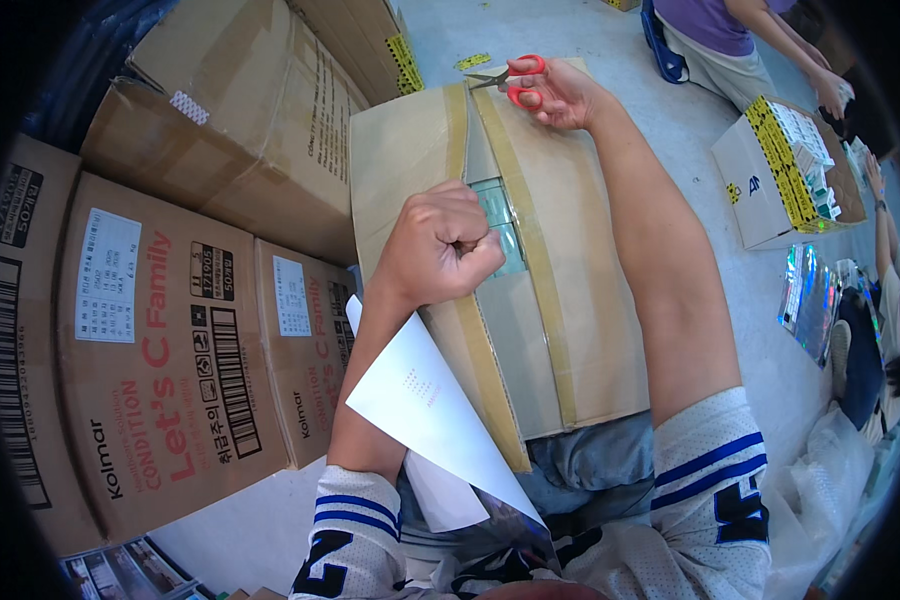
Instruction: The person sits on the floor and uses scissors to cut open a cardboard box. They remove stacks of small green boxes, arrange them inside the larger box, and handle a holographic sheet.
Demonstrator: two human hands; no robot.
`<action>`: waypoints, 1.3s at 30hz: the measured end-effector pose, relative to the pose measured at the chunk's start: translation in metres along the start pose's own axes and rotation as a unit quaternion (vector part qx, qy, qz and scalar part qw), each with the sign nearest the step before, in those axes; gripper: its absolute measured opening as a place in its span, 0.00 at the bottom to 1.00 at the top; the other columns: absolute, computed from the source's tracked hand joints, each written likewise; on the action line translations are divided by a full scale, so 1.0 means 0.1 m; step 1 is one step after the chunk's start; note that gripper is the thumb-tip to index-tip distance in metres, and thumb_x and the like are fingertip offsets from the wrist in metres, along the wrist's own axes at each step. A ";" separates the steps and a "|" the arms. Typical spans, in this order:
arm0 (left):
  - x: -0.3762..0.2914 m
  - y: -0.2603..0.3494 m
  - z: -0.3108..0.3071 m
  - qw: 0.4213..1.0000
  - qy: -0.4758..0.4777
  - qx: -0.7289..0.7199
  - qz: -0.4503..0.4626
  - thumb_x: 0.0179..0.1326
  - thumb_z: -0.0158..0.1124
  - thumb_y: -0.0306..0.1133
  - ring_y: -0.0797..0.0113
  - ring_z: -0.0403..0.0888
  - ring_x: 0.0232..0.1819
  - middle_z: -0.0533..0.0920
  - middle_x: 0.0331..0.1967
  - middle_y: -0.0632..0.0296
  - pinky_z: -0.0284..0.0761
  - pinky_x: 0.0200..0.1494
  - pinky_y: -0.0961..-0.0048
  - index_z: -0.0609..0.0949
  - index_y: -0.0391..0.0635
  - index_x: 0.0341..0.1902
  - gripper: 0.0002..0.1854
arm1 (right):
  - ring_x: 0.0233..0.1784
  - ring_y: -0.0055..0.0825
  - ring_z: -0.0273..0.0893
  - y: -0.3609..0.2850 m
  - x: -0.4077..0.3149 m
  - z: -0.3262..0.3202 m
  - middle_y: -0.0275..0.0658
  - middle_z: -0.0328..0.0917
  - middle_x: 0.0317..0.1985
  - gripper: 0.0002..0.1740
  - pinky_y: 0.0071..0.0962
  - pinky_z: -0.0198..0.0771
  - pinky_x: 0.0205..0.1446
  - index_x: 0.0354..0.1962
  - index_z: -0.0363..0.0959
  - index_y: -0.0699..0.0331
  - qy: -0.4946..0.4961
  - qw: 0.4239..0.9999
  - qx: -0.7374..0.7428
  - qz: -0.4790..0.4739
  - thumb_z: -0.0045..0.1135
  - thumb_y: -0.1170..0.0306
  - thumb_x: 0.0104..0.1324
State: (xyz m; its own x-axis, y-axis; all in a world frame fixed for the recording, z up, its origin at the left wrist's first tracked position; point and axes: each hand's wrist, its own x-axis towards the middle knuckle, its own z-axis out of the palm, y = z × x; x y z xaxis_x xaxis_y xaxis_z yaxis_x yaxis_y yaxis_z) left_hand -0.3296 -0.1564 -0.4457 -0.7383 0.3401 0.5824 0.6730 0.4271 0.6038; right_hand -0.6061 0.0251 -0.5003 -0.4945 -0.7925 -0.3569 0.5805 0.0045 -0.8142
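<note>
A large cardboard box (592, 300) lies before me, its top slit along the taped seam. Through the gap between the flaps, pale green packages (504, 225) show inside. My left hand (442, 244) is clenched in a fist over the left flap, beside that gap; nothing shows in it. At the box's far edge, my right hand (566, 97) holds scissors with red handles (526, 66), their blades parted and pointing left. A white sheet (427, 397) with faint pink print is curled against my left forearm, above my lap.
Stacked cardboard cartons (172, 337) stand close on my left, with more cartons (225, 97) behind. On the right, an open white carton (757, 180) holds small boxes. Other people (712, 45) work beyond it. Bubble wrap (817, 487) lies at lower right.
</note>
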 end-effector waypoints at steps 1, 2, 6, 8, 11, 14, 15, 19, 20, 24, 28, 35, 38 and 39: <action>0.01 0.00 0.01 1.000 0.002 -0.004 0.001 0.42 0.60 0.17 0.59 0.57 0.18 0.59 0.12 0.60 0.57 0.27 0.65 0.60 0.38 0.15 0.17 | 0.05 0.14 0.51 0.02 0.03 -0.04 0.30 0.75 0.18 0.23 0.19 0.73 0.24 0.34 0.70 0.62 -0.006 1.000 0.020 -0.007 0.55 0.48 0.74; 0.02 0.01 0.02 1.000 0.004 -0.008 0.003 0.42 0.60 0.18 0.59 0.56 0.18 0.59 0.12 0.60 0.57 0.27 0.65 0.60 0.38 0.15 0.17 | 0.05 0.14 0.50 0.04 0.06 -0.09 0.30 0.76 0.19 0.23 0.19 0.74 0.25 0.34 0.70 0.62 -0.011 0.999 0.040 -0.014 0.55 0.49 0.74; 0.03 0.03 0.04 1.000 -0.003 -0.005 0.006 0.42 0.61 0.19 0.59 0.56 0.18 0.60 0.12 0.60 0.58 0.27 0.65 0.60 0.39 0.14 0.17 | 0.05 0.13 0.48 0.11 0.14 -0.04 0.30 0.75 0.20 0.18 0.18 0.78 0.27 0.33 0.70 0.62 0.001 0.988 0.149 -0.043 0.54 0.56 0.76; 0.02 0.05 0.07 1.000 0.000 -0.005 0.003 0.43 0.61 0.19 0.58 0.55 0.18 0.60 0.12 0.60 0.58 0.28 0.65 0.60 0.39 0.14 0.17 | 0.06 0.12 0.47 0.09 0.15 -0.07 0.30 0.74 0.20 0.16 0.18 0.80 0.28 0.33 0.70 0.62 -0.002 0.979 0.194 -0.064 0.55 0.60 0.77; 0.02 0.04 0.08 1.000 -0.005 -0.012 0.004 0.43 0.61 0.19 0.58 0.56 0.17 0.60 0.11 0.60 0.58 0.28 0.64 0.60 0.39 0.14 0.17 | 0.06 0.11 0.47 0.07 0.17 -0.05 0.30 0.74 0.20 0.13 0.17 0.81 0.27 0.33 0.70 0.62 0.023 0.970 0.237 -0.046 0.55 0.65 0.77; 0.04 0.02 0.12 1.000 -0.011 -0.019 0.011 0.43 0.61 0.19 0.58 0.56 0.17 0.59 0.11 0.59 0.59 0.29 0.64 0.60 0.39 0.14 0.17 | 0.07 0.10 0.48 0.08 0.17 -0.13 0.30 0.74 0.20 0.12 0.17 0.82 0.27 0.33 0.70 0.62 0.019 0.965 0.252 -0.063 0.58 0.67 0.75; 0.03 0.03 0.09 1.000 -0.009 -0.014 0.003 0.43 0.61 0.20 0.58 0.58 0.17 0.61 0.11 0.59 0.61 0.29 0.65 0.61 0.40 0.13 0.16 | 0.07 0.10 0.48 0.10 0.17 -0.07 0.30 0.74 0.20 0.12 0.17 0.82 0.28 0.32 0.71 0.62 0.039 0.971 0.228 -0.058 0.59 0.67 0.75; -0.06 0.18 -0.50 0.996 0.072 0.032 0.034 0.43 0.59 0.20 0.64 0.62 0.16 0.64 0.11 0.58 0.62 0.27 0.67 0.64 0.39 0.12 0.14 | 0.08 0.10 0.50 0.23 0.03 0.18 0.28 0.73 0.18 0.12 0.18 0.80 0.30 0.32 0.71 0.59 0.091 0.982 0.155 -0.060 0.62 0.65 0.74; -0.14 0.22 -0.82 0.994 0.103 0.036 0.027 0.44 0.58 0.19 0.66 0.61 0.16 0.63 0.11 0.59 0.60 0.26 0.68 0.63 0.39 0.13 0.14 | 0.08 0.10 0.51 0.29 -0.04 0.17 0.27 0.72 0.18 0.12 0.18 0.79 0.30 0.32 0.71 0.58 0.106 0.981 0.147 -0.065 0.62 0.64 0.74; -0.55 0.42 -1.53 0.982 0.174 0.034 -0.058 0.50 0.56 0.16 0.74 0.57 0.20 0.61 0.14 0.63 0.53 0.25 0.72 0.61 0.37 0.17 0.15 | 0.07 0.11 0.52 0.33 -0.08 0.20 0.29 0.74 0.19 0.14 0.19 0.75 0.23 0.37 0.74 0.58 0.080 0.991 0.064 -0.088 0.62 0.57 0.73; -0.51 0.41 -1.40 0.982 0.160 0.062 -0.082 0.52 0.60 0.16 0.76 0.55 0.21 0.61 0.15 0.66 0.51 0.25 0.73 0.60 0.37 0.19 0.17 | 0.12 0.16 0.61 0.33 -0.15 0.36 0.30 0.76 0.23 0.31 0.21 0.72 0.28 0.43 0.75 0.60 0.226 0.960 -0.137 -0.097 0.70 0.41 0.61; -0.31 0.45 -1.15 0.981 0.138 0.065 -0.119 0.56 0.65 0.22 0.76 0.55 0.19 0.59 0.14 0.63 0.51 0.23 0.69 0.63 0.36 0.18 0.19 | 0.41 0.38 0.87 0.27 -0.39 0.70 0.51 0.84 0.50 0.55 0.34 0.80 0.47 0.64 0.69 0.68 0.441 0.784 -0.425 -0.097 0.72 0.37 0.49; -0.09 0.52 -0.90 0.986 0.082 0.085 -0.119 0.56 0.67 0.26 0.73 0.54 0.17 0.58 0.12 0.60 0.52 0.22 0.67 0.65 0.36 0.17 0.20 | 0.53 0.46 0.85 0.44 -0.26 0.76 0.54 0.83 0.54 0.52 0.40 0.79 0.56 0.65 0.67 0.69 0.407 0.749 -0.509 -0.118 0.71 0.42 0.51; -0.06 0.48 -0.83 0.987 0.067 0.080 -0.118 0.56 0.68 0.27 0.71 0.54 0.17 0.57 0.12 0.59 0.52 0.22 0.67 0.66 0.35 0.16 0.21 | 0.56 0.49 0.84 0.47 -0.22 0.89 0.55 0.82 0.55 0.51 0.42 0.79 0.58 0.66 0.66 0.70 0.392 0.734 -0.542 -0.117 0.70 0.45 0.52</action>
State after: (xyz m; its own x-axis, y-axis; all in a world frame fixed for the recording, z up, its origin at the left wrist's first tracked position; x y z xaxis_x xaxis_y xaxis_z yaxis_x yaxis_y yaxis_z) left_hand -0.2890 -0.2076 -0.3750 -0.8545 0.1057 0.5085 0.4589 0.6121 0.6439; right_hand -0.5103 -0.0117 -0.4894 -0.9655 -0.2566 0.0440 -0.2263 0.7434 -0.6294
